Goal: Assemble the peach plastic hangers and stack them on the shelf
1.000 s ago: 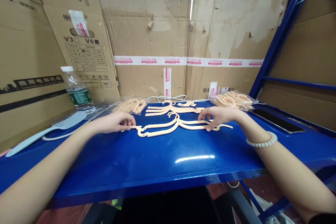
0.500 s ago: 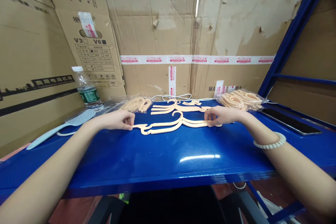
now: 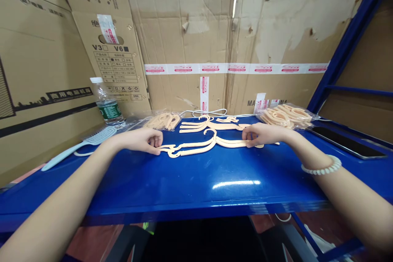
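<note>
A pale peach folding hanger [image 3: 196,150] lies spread out on the blue table [image 3: 184,188], its hook pointing away from me. My left hand [image 3: 146,141] pinches the thin end piece at the hanger's left side. At the other end, my right hand [image 3: 259,134] closes its fingers on the right arm, and a tip of it shows past the fingers. Just behind lies a second group of peach hanger parts [image 3: 199,125], near my right fingertips. Small loose peach pieces [image 3: 227,119] rest beyond these.
Bagged hangers lie at the back, one bag [image 3: 162,121] left and another [image 3: 285,115] right. A water bottle [image 3: 109,108] and a pale blue hairbrush [image 3: 82,143] are at left, a dark phone [image 3: 346,141] at right. Cardboard [image 3: 184,45] stands behind, with a white cable [image 3: 211,111] along its foot.
The whole view has shifted slightly, so things appear a little further right. Both hands keep their grip on the hanger, and its left end piece looks slightly more separated.
</note>
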Demonstrator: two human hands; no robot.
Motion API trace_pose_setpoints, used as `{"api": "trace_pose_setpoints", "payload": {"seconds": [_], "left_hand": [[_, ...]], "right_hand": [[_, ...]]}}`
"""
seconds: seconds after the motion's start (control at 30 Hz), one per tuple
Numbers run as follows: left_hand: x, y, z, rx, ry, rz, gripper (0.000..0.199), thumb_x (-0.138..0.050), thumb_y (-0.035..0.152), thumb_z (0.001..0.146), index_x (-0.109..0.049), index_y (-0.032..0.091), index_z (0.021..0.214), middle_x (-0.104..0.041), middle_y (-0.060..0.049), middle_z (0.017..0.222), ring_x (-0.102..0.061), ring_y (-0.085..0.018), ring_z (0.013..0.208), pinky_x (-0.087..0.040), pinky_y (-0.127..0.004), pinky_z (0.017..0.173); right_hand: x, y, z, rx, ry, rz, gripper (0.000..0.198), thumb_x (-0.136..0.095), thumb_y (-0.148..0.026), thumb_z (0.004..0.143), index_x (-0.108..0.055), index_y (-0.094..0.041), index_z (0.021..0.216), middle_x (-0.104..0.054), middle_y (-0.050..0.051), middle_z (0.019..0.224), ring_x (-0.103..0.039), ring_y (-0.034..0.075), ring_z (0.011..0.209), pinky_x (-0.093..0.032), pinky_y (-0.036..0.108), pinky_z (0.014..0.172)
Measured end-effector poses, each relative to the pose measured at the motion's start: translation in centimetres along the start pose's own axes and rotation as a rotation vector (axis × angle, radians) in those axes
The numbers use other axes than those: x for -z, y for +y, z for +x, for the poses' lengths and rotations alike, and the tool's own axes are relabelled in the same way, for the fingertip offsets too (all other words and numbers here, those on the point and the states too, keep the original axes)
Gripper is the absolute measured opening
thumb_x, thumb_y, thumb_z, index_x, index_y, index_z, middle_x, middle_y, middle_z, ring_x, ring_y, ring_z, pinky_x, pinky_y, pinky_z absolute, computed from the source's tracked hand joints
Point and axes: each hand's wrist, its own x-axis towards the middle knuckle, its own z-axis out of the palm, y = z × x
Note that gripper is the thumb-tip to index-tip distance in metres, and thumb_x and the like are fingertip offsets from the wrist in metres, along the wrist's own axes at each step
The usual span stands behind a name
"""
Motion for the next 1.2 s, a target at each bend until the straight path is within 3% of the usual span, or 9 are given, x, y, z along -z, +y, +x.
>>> {"api": "trace_pose_setpoints", "payload": {"seconds": [0.13, 0.2, 0.37, 0.63, 0.8, 1.2], "left_hand": [[-0.7, 0.1, 0.6, -0.118, 0.084, 0.029, 0.045, -0.063, 0.044, 0.076, -0.059, 0.023, 0.115, -0.063, -0.005, 0.106, -0.058, -0.019, 0.092, -0.046, -0.026, 0.077], [-0.9, 0.1, 0.9, -0.176, 0.095, 0.033, 0.047, -0.061, 0.044, 0.079, -0.058, 0.026, 0.122, -0.062, -0.005, 0.111, -0.057, -0.019, 0.095, -0.046, -0.026, 0.079], [-1.0, 0.0, 1.0, -0.218, 0.059, 0.031, 0.038, -0.056, 0.040, 0.083, -0.062, 0.025, 0.117, -0.063, -0.006, 0.106, -0.058, -0.019, 0.093, -0.046, -0.027, 0.080], [-0.7, -1.5, 1.2, -0.123, 0.035, 0.014, 0.033, -0.058, 0.038, 0.078, -0.066, 0.024, 0.107, -0.064, -0.004, 0.088, -0.060, -0.019, 0.080, -0.046, -0.026, 0.069], [-0.6, -1.6, 1.2, -0.090, 0.011, 0.018, 0.033, -0.057, 0.039, 0.078, -0.064, 0.023, 0.106, -0.064, -0.004, 0.087, -0.061, -0.019, 0.079, -0.045, -0.026, 0.067], [-0.5, -0.4, 0.9, -0.030, 0.008, 0.034, 0.035, -0.057, 0.045, 0.077, -0.064, 0.021, 0.101, -0.065, -0.003, 0.087, -0.060, -0.018, 0.080, -0.045, -0.025, 0.069]], "right_hand": [[0.5, 0.2, -0.3, 0.004, -0.028, 0.011, 0.037, -0.062, -0.037, 0.071, -0.066, -0.017, 0.102, -0.067, 0.008, 0.092, -0.063, 0.022, 0.080, -0.046, 0.030, 0.066], [0.8, 0.5, -0.6, 0.009, -0.031, 0.031, 0.040, -0.061, -0.037, 0.071, -0.065, -0.017, 0.105, -0.067, 0.008, 0.093, -0.063, 0.022, 0.081, -0.047, 0.031, 0.068], [1.7, 1.9, -1.2, -0.040, -0.035, 0.074, 0.045, -0.063, -0.035, 0.068, -0.064, -0.016, 0.108, -0.067, 0.008, 0.092, -0.062, 0.023, 0.086, -0.048, 0.031, 0.071], [2.2, 2.5, -1.8, -0.096, -0.084, 0.080, 0.054, -0.072, -0.044, 0.060, -0.065, -0.017, 0.106, -0.067, 0.008, 0.098, -0.062, 0.026, 0.090, -0.049, 0.032, 0.071], [2.0, 2.6, -1.6, -0.087, -0.153, 0.090, 0.047, -0.069, -0.045, 0.062, -0.065, -0.016, 0.100, -0.068, 0.008, 0.095, -0.063, 0.024, 0.085, -0.047, 0.030, 0.067], [1.8, 3.0, -1.4, -0.116, -0.145, 0.054, 0.042, -0.068, -0.043, 0.064, -0.065, -0.017, 0.096, -0.068, 0.007, 0.092, -0.062, 0.024, 0.083, -0.046, 0.031, 0.067]]}}
